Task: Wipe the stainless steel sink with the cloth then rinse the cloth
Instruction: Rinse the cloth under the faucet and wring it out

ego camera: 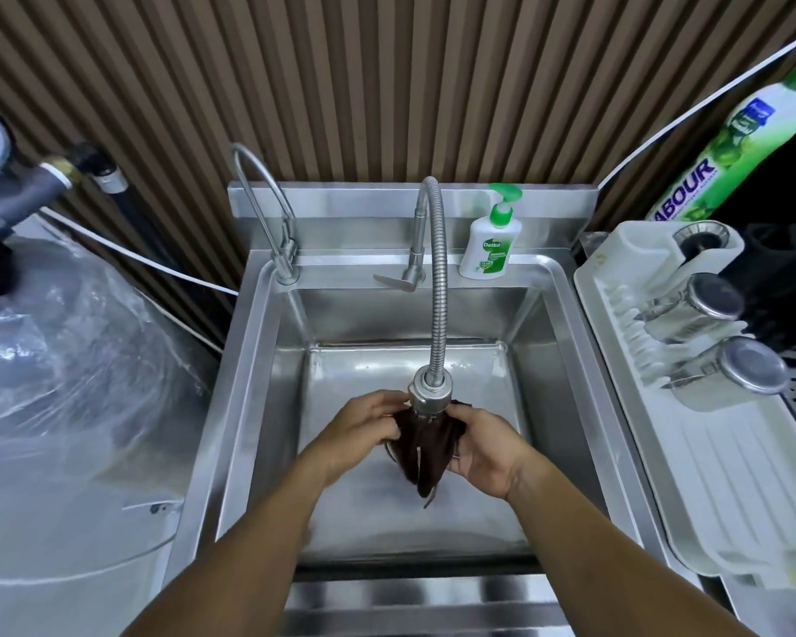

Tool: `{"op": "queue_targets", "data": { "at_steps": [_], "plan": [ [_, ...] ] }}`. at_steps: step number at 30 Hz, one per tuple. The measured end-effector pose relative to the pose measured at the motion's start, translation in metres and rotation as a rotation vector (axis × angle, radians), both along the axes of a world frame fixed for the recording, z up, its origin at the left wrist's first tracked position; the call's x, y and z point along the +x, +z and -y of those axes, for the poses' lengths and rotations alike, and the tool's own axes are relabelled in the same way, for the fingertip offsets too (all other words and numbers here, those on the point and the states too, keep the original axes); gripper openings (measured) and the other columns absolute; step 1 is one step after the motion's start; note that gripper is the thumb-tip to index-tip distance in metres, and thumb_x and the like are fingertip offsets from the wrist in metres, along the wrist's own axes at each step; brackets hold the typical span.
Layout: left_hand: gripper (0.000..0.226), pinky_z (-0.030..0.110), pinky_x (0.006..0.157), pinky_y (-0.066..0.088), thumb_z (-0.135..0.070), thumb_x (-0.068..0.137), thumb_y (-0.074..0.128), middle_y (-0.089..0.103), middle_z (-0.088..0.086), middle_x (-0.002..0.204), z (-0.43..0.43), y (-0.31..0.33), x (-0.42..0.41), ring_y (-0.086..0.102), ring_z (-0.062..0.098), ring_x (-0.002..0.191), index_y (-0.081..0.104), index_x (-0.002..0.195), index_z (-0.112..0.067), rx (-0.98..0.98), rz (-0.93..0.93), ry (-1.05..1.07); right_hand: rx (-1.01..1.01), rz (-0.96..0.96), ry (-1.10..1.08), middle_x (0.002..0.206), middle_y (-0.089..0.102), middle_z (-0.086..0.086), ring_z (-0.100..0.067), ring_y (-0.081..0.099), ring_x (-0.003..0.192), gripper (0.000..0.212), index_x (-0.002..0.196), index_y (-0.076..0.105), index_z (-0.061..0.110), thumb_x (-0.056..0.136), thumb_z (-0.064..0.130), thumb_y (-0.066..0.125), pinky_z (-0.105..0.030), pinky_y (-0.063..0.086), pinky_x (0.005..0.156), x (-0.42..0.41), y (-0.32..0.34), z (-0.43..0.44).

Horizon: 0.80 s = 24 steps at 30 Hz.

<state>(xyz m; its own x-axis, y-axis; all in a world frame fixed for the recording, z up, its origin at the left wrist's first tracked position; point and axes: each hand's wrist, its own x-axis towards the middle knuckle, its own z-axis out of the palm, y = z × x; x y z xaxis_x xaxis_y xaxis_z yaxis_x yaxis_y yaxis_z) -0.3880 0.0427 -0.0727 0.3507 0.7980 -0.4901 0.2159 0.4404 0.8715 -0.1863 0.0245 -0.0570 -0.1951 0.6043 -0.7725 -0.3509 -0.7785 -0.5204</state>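
A dark brown cloth (423,448) hangs bunched over the middle of the stainless steel sink (249,360). My left hand (364,425) grips its left side and my right hand (483,448) grips its right side. The cloth sits directly under the spray head (429,397) of the flexible steel faucet (440,287). Thin streams of water run down over the cloth. The cloth's lower end droops toward the basin floor.
A second curved tap (267,200) stands at the sink's back left. A Dettol pump bottle (490,241) sits on the back ledge. At the right a white dish rack (708,429) holds steel cups. A green detergent bottle (731,144) stands behind it. A plastic-wrapped tank (65,360) is on the left.
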Motion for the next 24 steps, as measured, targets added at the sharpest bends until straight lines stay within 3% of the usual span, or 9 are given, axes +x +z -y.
{"op": "queue_targets", "data": {
  "at_steps": [2,5,9,11,14,16,18,21,24],
  "plan": [
    [0.046,0.03,0.094,0.054,-0.017,0.075,0.08,0.075,-0.002,0.11,0.007,-0.007,-0.003,0.069,0.01,0.101,0.07,0.12,-0.02,0.066,-0.06,-0.091,0.014,0.002,0.043,0.121,0.072,-0.019,-0.029,0.069,0.108,0.037,0.127,0.066,0.004,0.109,0.022,0.04,-0.041,0.056,0.092,-0.003,0.004,0.001],
    [0.003,0.028,0.075,0.048,-0.02,0.087,0.075,0.069,-0.005,0.077,0.004,-0.004,-0.006,0.06,0.006,0.073,0.076,0.086,-0.022,0.123,-0.161,-0.08,0.036,0.071,0.088,0.119,0.073,-0.019,-0.026,0.071,0.097,0.03,0.122,0.068,0.002,0.107,0.018,0.047,-0.037,0.058,0.082,-0.004,0.009,0.002],
    [0.034,0.045,0.087,0.052,-0.045,0.076,0.076,0.064,0.004,0.081,0.003,-0.012,-0.017,0.058,0.015,0.081,0.074,0.087,-0.012,0.076,-0.095,0.015,0.119,0.329,0.107,0.087,0.078,-0.01,-0.016,0.074,0.072,0.012,0.097,0.072,0.004,0.096,0.016,0.068,-0.027,0.058,0.059,0.003,0.016,0.002],
    [0.034,0.043,0.088,0.05,-0.042,0.074,0.079,0.063,0.008,0.085,0.005,-0.014,-0.013,0.057,0.019,0.085,0.074,0.087,-0.01,0.013,-0.005,0.096,0.197,0.525,0.111,0.07,0.07,-0.003,-0.012,0.065,0.058,0.022,0.078,0.068,0.009,0.094,0.024,0.072,-0.025,0.052,0.057,0.005,0.017,0.0],
    [0.031,0.041,0.091,0.044,-0.033,0.079,0.079,0.066,0.015,0.094,0.008,-0.011,0.002,0.057,0.026,0.095,0.072,0.096,-0.008,-0.095,0.176,0.264,0.362,0.745,0.115,0.062,0.061,-0.001,-0.015,0.053,0.061,0.041,0.066,0.06,0.011,0.097,0.038,0.065,-0.028,0.042,0.064,0.003,0.01,0.0],
    [0.023,0.042,0.092,0.046,-0.023,0.091,0.071,0.069,0.017,0.099,0.009,-0.011,0.012,0.061,0.027,0.098,0.07,0.101,-0.003,-0.132,0.24,0.377,0.409,0.664,0.037,0.078,0.073,-0.009,-0.014,0.063,0.074,0.046,0.08,0.069,0.004,0.103,0.04,0.054,-0.023,0.046,0.069,-0.001,0.006,0.004],
    [0.023,0.041,0.081,0.05,-0.028,0.096,0.065,0.069,0.017,0.095,0.011,-0.009,0.021,0.062,0.027,0.09,0.069,0.097,-0.006,-0.138,0.199,0.435,0.396,0.575,-0.007,0.095,0.074,-0.012,-0.012,0.066,0.086,0.05,0.099,0.07,0.001,0.106,0.044,0.046,-0.02,0.047,0.075,-0.007,0.0,0.008],
    [0.026,0.03,0.052,0.047,-0.037,0.101,0.058,0.065,0.015,0.083,0.015,-0.004,0.034,0.061,0.025,0.069,0.062,0.091,-0.013,-0.182,0.134,0.463,0.351,0.439,-0.01,0.104,0.073,-0.008,-0.017,0.069,0.096,0.036,0.112,0.062,0.007,0.096,0.039,0.068,-0.031,0.054,0.083,-0.013,-0.009,0.013],
    [0.027,0.024,0.042,0.045,-0.034,0.104,0.053,0.069,0.015,0.083,0.02,-0.005,0.037,0.064,0.024,0.064,0.062,0.097,-0.01,-0.247,0.151,0.484,0.307,0.331,0.016,0.115,0.07,-0.011,-0.024,0.069,0.106,0.042,0.12,0.055,0.013,0.085,0.011,0.079,-0.039,0.057,0.092,-0.015,-0.023,0.017]
  ]
}}
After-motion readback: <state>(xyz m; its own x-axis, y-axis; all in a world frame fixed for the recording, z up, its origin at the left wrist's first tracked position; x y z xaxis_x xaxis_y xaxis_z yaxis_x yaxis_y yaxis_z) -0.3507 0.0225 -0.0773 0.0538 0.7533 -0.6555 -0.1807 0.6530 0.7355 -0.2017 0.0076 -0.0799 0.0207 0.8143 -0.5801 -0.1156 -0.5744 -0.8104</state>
